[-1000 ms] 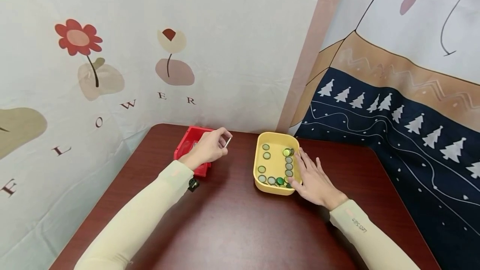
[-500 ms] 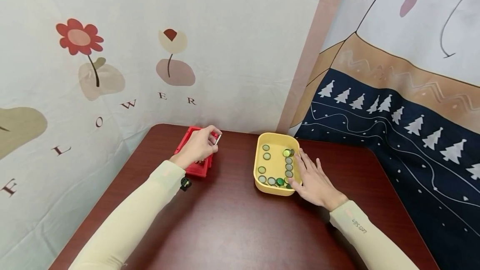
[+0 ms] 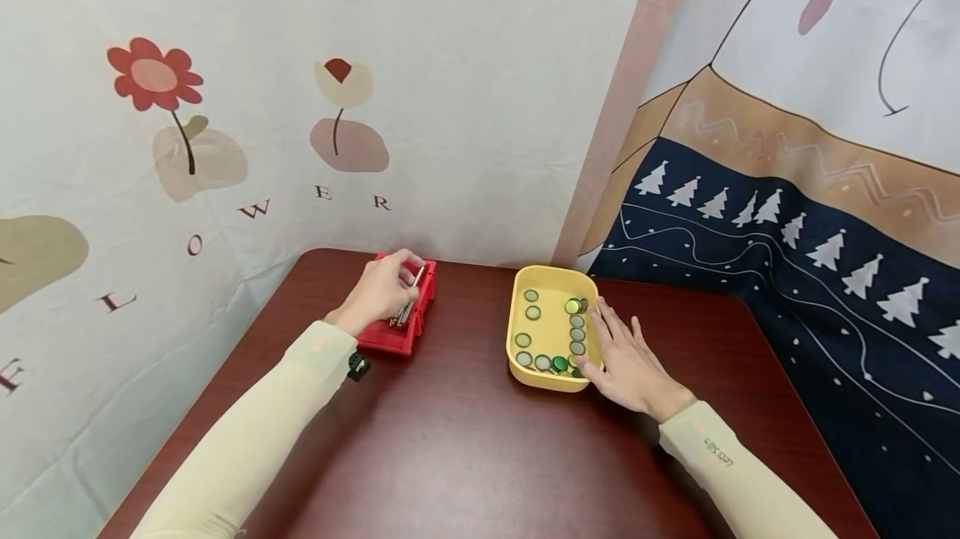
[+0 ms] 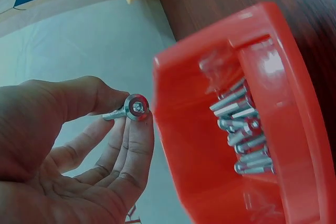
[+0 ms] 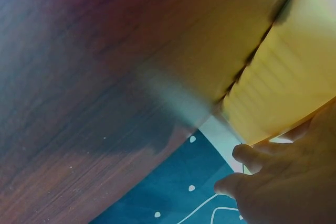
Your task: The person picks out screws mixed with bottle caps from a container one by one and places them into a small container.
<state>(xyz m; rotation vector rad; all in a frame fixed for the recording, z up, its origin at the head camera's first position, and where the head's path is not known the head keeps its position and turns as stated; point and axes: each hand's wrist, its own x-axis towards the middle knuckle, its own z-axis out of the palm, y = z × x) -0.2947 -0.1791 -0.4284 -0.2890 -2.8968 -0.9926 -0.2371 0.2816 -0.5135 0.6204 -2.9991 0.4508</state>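
My left hand [image 3: 378,291] is above the red bin [image 3: 384,342], pinching a silver metal bolt [image 4: 137,107] between thumb and fingers. In the left wrist view the bolt's round head faces the camera, and its shank runs back between the fingertips. Several similar metal bolts [image 4: 245,129] lie in a heap inside the bin. My right hand [image 3: 632,362] rests with extended fingers along the right rim of the yellow tub [image 3: 551,384]. Inside that tub are several bottle caps, among them a green cap [image 3: 560,363] and a lime cap [image 3: 573,306]. Some caps are hidden by the right hand.
Both containers stand toward the back of the dark brown wooden table [image 3: 480,439], with a strip of tabletop between them. A printed fabric backdrop [image 3: 465,106] rises behind the table's rear edge. Dark blue printed fabric [image 3: 825,322] hangs along the right side.
My left hand has moved left and slightly back with the bolt, from right of the red bin to over it. The bin's right side and bolts now show. My right hand stays in place.
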